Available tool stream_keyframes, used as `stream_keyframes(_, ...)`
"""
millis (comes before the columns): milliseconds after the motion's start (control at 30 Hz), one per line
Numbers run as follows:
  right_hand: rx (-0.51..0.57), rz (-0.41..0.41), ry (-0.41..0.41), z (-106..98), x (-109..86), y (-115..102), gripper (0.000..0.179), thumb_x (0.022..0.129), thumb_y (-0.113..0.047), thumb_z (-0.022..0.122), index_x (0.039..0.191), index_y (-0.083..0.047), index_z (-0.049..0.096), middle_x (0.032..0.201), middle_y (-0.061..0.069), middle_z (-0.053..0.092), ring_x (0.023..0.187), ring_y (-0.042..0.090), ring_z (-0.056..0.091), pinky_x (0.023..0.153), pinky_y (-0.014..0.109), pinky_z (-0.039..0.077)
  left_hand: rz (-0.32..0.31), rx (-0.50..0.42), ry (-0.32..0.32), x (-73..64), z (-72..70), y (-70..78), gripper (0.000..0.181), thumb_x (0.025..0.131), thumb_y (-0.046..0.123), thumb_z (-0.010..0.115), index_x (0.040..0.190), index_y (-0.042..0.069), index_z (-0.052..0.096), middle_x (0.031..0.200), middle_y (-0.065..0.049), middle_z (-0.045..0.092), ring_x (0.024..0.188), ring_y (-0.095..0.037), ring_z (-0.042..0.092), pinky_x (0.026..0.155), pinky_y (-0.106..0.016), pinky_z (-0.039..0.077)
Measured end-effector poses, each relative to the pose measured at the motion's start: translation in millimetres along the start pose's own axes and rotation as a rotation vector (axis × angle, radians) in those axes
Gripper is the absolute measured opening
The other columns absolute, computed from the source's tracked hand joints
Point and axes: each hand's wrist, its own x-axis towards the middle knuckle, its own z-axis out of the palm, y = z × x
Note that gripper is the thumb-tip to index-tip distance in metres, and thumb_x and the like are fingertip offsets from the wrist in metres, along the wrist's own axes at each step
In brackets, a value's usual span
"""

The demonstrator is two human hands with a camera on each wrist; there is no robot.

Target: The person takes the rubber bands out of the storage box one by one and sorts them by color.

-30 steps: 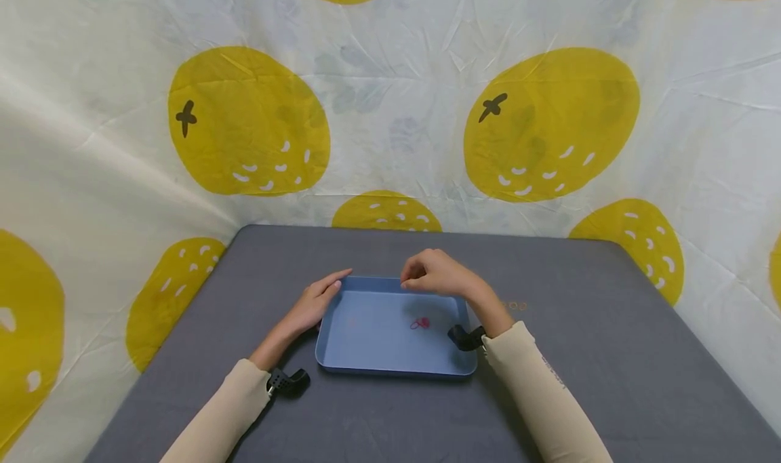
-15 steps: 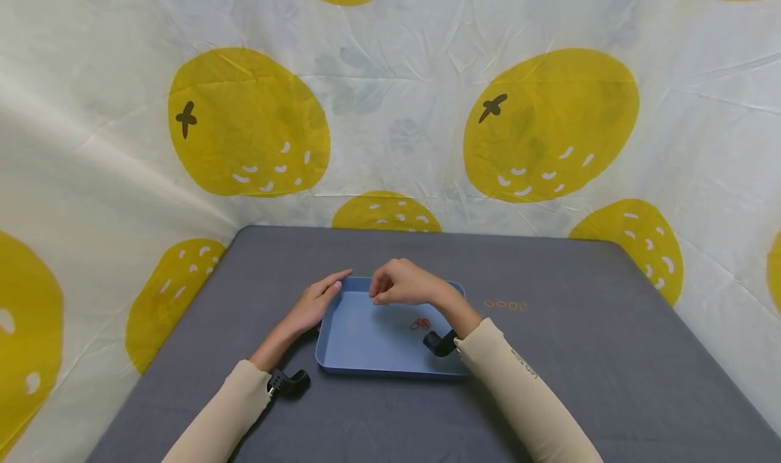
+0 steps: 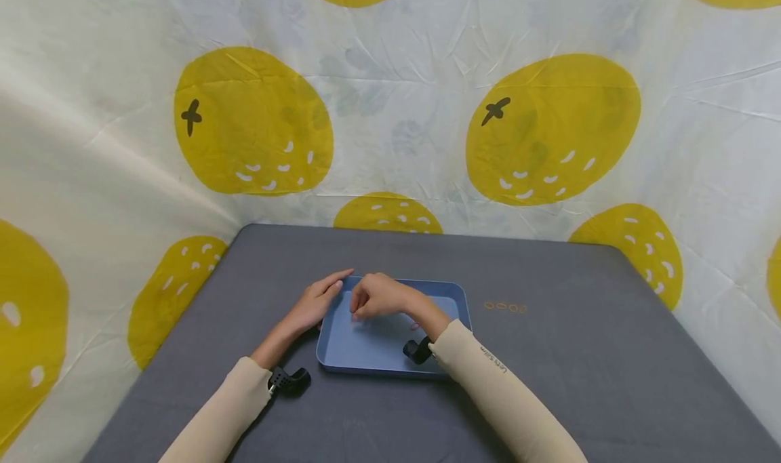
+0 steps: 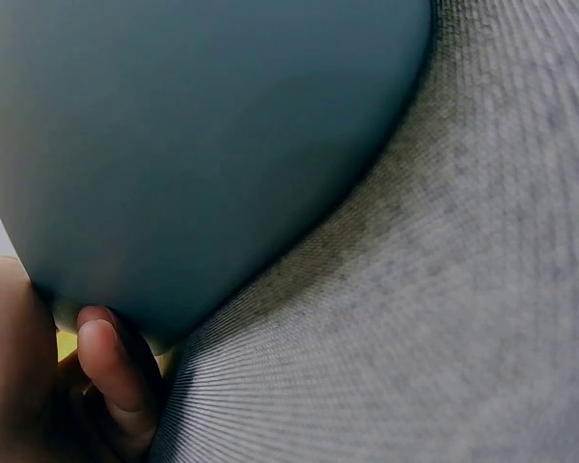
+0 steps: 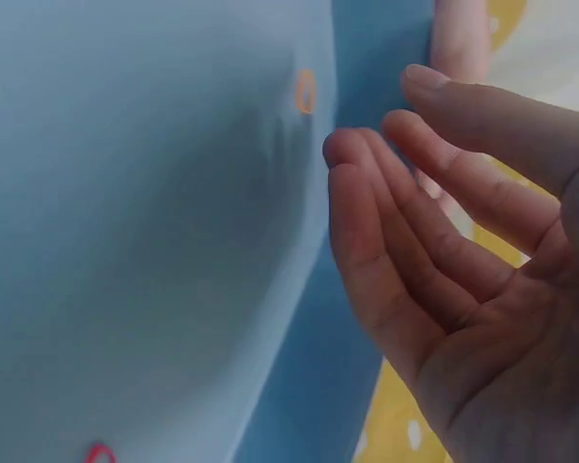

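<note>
A shallow blue tray (image 3: 378, 351) lies on the grey table. My left hand (image 3: 311, 305) holds its left side near the far corner; in the left wrist view, fingers (image 4: 111, 362) curl against the tray's outer wall. My right hand (image 3: 378, 296) hovers over the tray's left part, palm down. Seen from the right wrist, its fingers (image 5: 367, 241) bend loosely, with the thumb apart and nothing between them. Close by is a small orange rubber band (image 5: 305, 91) inside the tray. A pinkish-red band (image 3: 415, 326) shows in the tray, partly hidden by my right wrist.
Several orange rubber bands (image 3: 502, 306) lie in a row on the table (image 3: 579, 354), right of the tray. A white cloth with yellow fruit prints (image 3: 403, 137) hangs behind the table and along its sides.
My right hand has moved left and lower, from the tray's far right side to its left part. That uncovers the row of orange bands. My left hand stays at the tray's side.
</note>
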Motion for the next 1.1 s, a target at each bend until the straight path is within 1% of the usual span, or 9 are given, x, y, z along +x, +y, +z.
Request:
stream_keyframes(33,0.0,0.005,-0.001,1.5,0.9,0.0,0.008,0.091,-0.013,0.079,0.098,-0.008,0.081,0.09,0.0,0.079,0.072,0.005,0.067,0.069,0.022,0.055,-0.002,-0.001,-0.001,0.3,0.1,0.5,0.045,0.114,0.031,0.039,0.156,0.021,0.048,0.157,-0.017,0.05,0.077,-0.035,0.064,0.059,-0.038,0.051)
stream_keyframes(100,-0.002,0.015,-0.005,4.2,2.6,0.7,0.007,0.091,-0.014,0.08,0.096,-0.01,0.081,0.087,-0.001,0.078,0.069,0.005,0.065,0.066,0.022,0.054,-0.003,0.006,0.003,0.9,0.3,1.1,0.044,0.114,0.032,0.039,0.156,0.022,0.049,0.158,-0.015,0.05,0.097,-0.034,0.067,0.077,-0.039,0.053)
stream_keyframes(133,-0.003,0.017,-0.009,6.2,4.0,1.2,0.006,0.091,-0.014,0.08,0.096,-0.01,0.081,0.085,-0.001,0.077,0.067,0.005,0.064,0.064,0.022,0.053,0.0,0.008,0.006,0.4,0.5,0.5,0.044,0.114,0.032,0.039,0.156,0.022,0.049,0.158,-0.014,0.05,0.11,-0.033,0.064,0.086,-0.041,0.051)
stream_keyframes(200,-0.009,0.02,-0.012,9.5,6.3,1.9,0.006,0.091,-0.013,0.08,0.095,-0.01,0.081,0.083,-0.001,0.077,0.065,0.005,0.063,0.062,0.021,0.052,0.0,0.002,0.007,-0.1,0.7,-0.3,0.045,0.114,0.033,0.039,0.156,0.023,0.049,0.159,-0.012,0.049,0.127,-0.032,0.057,0.099,-0.044,0.045)
stream_keyframes(233,-0.011,0.022,-0.012,10.7,7.0,2.1,0.006,0.091,-0.012,0.079,0.095,-0.009,0.08,0.082,0.0,0.076,0.064,0.006,0.062,0.061,0.021,0.052,-0.003,-0.006,0.007,-0.2,0.9,-0.6,0.045,0.114,0.034,0.039,0.156,0.023,0.049,0.159,-0.011,0.049,0.13,-0.033,0.055,0.101,-0.047,0.044)
stream_keyframes(400,-0.016,0.042,-0.006,15.9,9.5,3.4,0.005,0.09,-0.01,0.08,0.095,-0.009,0.079,0.082,0.002,0.076,0.064,0.006,0.062,0.06,0.021,0.05,0.005,-0.005,0.003,-0.4,1.7,-1.8,0.045,0.114,0.033,0.038,0.156,0.023,0.049,0.16,-0.012,0.048,0.133,-0.034,0.054,0.104,-0.05,0.042)
stream_keyframes(600,-0.026,0.027,0.029,18.8,11.4,5.5,0.007,0.088,-0.006,0.081,0.085,-0.011,0.077,0.076,0.001,0.074,0.062,0.008,0.061,0.06,0.021,0.049,0.023,-0.003,0.006,1.5,3.0,-3.1,0.045,0.114,0.032,0.038,0.156,0.02,0.05,0.158,-0.014,0.05,0.126,-0.036,0.056,0.096,-0.047,0.045)
stream_keyframes(867,-0.086,0.009,0.046,18.7,11.8,4.9,0.009,0.086,-0.006,0.082,0.08,-0.011,0.079,0.07,-0.005,0.07,0.061,0.004,0.056,0.06,0.019,0.045,0.016,0.001,0.014,3.9,2.8,-1.0,0.044,0.114,0.032,0.039,0.155,0.021,0.05,0.16,-0.009,0.049,0.143,-0.031,0.048,0.111,-0.055,0.04)
stream_keyframes(1100,-0.069,-0.011,0.038,18.2,10.7,3.6,0.009,0.086,-0.004,0.082,0.079,-0.008,0.079,0.069,-0.003,0.069,0.06,0.004,0.054,0.059,0.019,0.044,0.017,0.016,0.021,1.7,2.6,0.0,0.044,0.114,0.031,0.04,0.155,0.021,0.051,0.158,-0.011,0.051,0.136,-0.033,0.053,0.107,-0.052,0.041)
